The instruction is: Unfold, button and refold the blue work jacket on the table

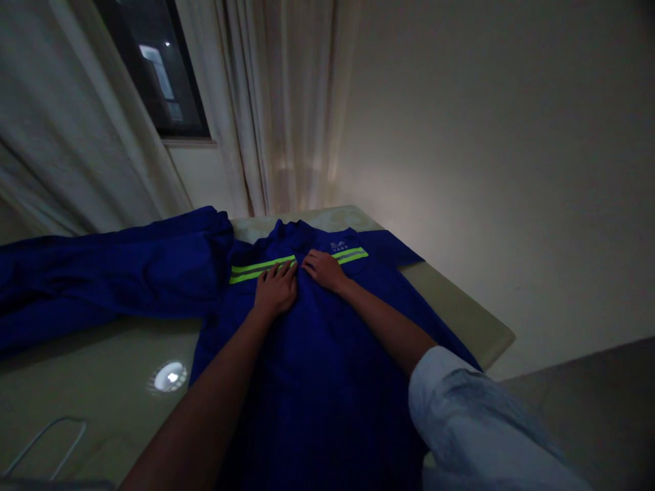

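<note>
Fingers point(280, 270) on the left hand point(276, 288) are stretched out flat and only a little spread, tips resting right on the neon yellow-green stripe point(260, 267). They're gripping nothing, just lying palm-down on the cloth. Same deal with the right hand point(323, 268): its fingers point(310, 259) lie flat and loose and point toward the left hand, so the two sets of fingertips sit just beside each other, in the gap where the stripe breaks at the chest. What they're pressing on is a blue work jacket point(317, 382), spread out front-up in the middle of the frame, collar toward the top and hem running off the bottom edge. It lies on a pale, glossy table point(102, 382) that fills the lower left. There's a round lamp reflection point(168, 376) on the table just left of the jacket, and a thin bent wire thing point(51, 443) in the lower left corner; can't tell what that is. More blue cloth point(117, 273) is bunched across the left middle of the frame, touching the jacket's shoulder; can't say if it's a sleeve or a second garment. The right arm wears a light sleeve point(460, 409) pushed up, while the left forearm is bare. Up top are cream curtains point(286, 102) around a dark window point(153, 68) in the upper left, and a plain wall point(486, 170) on the right.
</note>
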`<state>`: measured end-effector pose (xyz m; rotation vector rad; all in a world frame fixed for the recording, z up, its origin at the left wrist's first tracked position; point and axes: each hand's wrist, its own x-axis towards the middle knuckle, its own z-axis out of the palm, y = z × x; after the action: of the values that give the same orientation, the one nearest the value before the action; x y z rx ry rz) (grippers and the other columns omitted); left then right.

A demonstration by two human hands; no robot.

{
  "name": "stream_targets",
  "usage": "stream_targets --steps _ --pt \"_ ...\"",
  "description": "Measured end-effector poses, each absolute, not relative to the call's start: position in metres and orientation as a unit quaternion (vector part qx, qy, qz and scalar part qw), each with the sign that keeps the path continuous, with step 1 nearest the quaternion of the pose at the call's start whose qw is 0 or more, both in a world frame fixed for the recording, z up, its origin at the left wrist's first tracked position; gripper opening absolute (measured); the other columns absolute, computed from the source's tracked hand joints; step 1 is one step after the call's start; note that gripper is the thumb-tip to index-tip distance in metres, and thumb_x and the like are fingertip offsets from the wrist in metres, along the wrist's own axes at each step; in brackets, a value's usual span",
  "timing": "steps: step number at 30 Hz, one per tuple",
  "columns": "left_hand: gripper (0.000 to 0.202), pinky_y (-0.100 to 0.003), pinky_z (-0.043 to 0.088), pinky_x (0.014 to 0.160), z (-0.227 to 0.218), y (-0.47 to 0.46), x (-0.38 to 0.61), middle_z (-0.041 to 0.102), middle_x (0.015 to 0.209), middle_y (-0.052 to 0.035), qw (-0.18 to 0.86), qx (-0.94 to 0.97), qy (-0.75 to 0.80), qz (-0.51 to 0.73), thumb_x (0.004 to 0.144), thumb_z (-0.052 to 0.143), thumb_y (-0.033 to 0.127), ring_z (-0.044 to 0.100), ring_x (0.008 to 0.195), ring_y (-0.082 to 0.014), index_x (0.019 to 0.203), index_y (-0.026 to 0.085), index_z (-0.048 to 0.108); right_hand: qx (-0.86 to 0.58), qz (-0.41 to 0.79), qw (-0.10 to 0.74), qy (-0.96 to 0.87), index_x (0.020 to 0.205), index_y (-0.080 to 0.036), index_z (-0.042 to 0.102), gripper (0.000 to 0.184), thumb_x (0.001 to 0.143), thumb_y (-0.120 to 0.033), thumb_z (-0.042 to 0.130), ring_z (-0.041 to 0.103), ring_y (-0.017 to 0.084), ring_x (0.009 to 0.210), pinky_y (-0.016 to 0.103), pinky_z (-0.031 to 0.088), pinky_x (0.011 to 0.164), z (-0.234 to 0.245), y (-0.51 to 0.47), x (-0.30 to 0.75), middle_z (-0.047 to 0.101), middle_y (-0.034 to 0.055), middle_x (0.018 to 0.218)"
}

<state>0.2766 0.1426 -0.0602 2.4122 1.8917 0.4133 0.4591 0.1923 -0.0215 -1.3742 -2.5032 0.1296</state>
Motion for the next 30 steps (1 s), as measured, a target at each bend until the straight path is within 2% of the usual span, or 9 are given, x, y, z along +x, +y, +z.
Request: stream_targets --steps 3,8,15,17,19,22,26,28,30 --pt "0.059 -0.059 0.029 0.123 -0.058 0.143 0.278 0.041 0.169 -0.0064 0.041 0.776 0.614 0.136 0.107 0.028 0.042 0.036 0.155 -0.0349 0.161 0.025 0.045 -0.371 0.05 0.115 -0.92 0.104 -0.019 0.073 0.015 0.106 -0.025 0.06 0.063 0.024 0.105 0.035 0.046 0.095 -0.011 0.155 0.486 0.069 0.0096 0.11" --pt "0.07 -0.061 0.023 0.125 -0.06 0.143 0.279 0.038 0.171 -0.0089 0.062 0.769 0.619 0.145 0.105 0.027 0.062 0.031 0.157 -0.0384 0.162 0.025 0.042 -0.282 0.094 0.138 -0.945 0.099 -0.023 0.07 0.017 0.107 -0.028 0.057 0.064 0.02 0.091 0.034 0.048 0.083 0.008 0.015 0.541 0.07 0.007 0.1" --pt "0.067 -0.065 0.024 0.123 -0.057 0.143 0.277 0.043 0.168 -0.0122 0.06 0.775 0.608 0.16 0.104 0.035 0.06 0.033 0.155 -0.0416 0.159 0.023 0.047 -0.274 0.061 0.09 -0.956 0.091 -0.024 0.065 0.022 0.105 -0.016 0.049 0.055 0.019 0.069 0.038 0.037 0.064 0.011 -0.164 0.586 0.066 0.004 0.078" --pt "0.063 -0.065 0.024 0.123 -0.049 0.137 0.277 0.046 0.164 -0.0173 0.047 0.775 0.605 0.179 0.104 0.037 0.052 0.035 0.153 -0.0424 0.155 0.017 0.051 -0.291 0.056 0.11 -0.949 0.091 -0.025 0.065 0.021 0.104 -0.016 0.051 0.057 0.019 0.071 0.038 0.038 0.064 0.003 -0.182 0.591 0.067 0.0039 0.079" --pt "0.056 -0.062 0.023 0.124 -0.038 0.126 0.28 0.05 0.16 -0.0208 0.032 0.782 0.589 0.2 0.105 0.035 0.038 0.038 0.152 -0.0402 0.151 0.012 0.054 -0.313 0.047 0.143 -0.938 0.094 -0.025 0.067 0.018 0.104 -0.016 0.053 0.06 0.019 0.075 0.037 0.042 0.068 -0.006 -0.191 0.595 0.07 0.0044 0.086" --pt "0.051 -0.056 0.03 0.122 -0.019 0.096 0.29 0.056 0.154 -0.0177 0.025 0.816 0.537 0.214 0.103 0.034 0.022 0.045 0.146 -0.0354 0.148 0.015 0.057 -0.333 0.054 0.183 -0.923 0.097 -0.024 0.069 0.013 0.104 -0.022 0.058 0.063 0.019 0.083 0.036 0.046 0.073 -0.016 -0.193 0.597 0.072 0.0066 0.095" --pt "0.046 -0.045 0.045 0.113 0.002 0.017 0.311 0.065 0.139 -0.0123 0.05 0.867 0.454 0.198 0.103 0.042 0.029 0.058 0.129 -0.0301 0.145 0.02 0.059 -0.336 0.079 0.244 -0.906 0.098 -0.023 0.071 0.015 0.105 -0.027 0.059 0.065 0.02 0.088 0.037 0.05 0.078 -0.021 -0.192 0.598 0.073 0.0082 0.101" --pt "0.036 -0.04 0.049 0.107 0.006 -0.042 0.322 0.07 0.126 -0.0082 0.082 0.896 0.401 0.174 0.103 0.048 0.037 0.063 0.119 -0.0271 0.131 0.026 0.067 -0.34 0.101 0.275 -0.894 0.099 -0.022 0.073 0.014 0.105 -0.028 0.061 0.066 0.02 0.092 0.037 0.052 0.082 -0.021 -0.191 0.597 0.073 0.0086 0.103" --pt "0.03 -0.044 0.051 0.1 0.004 -0.108 0.331 0.072 0.111 -0.0094 0.146 0.913 0.355 0.135 0.103 0.052 0.048 0.066 0.109 -0.0293 0.114 0.028 0.072 -0.349 0.11 0.305 -0.879 0.098 -0.022 0.074 0.012 0.103 -0.029 0.065 0.067 0.021 0.097 0.038 0.053 0.087 -0.022 -0.191 0.597 0.073 0.0091 0.106"
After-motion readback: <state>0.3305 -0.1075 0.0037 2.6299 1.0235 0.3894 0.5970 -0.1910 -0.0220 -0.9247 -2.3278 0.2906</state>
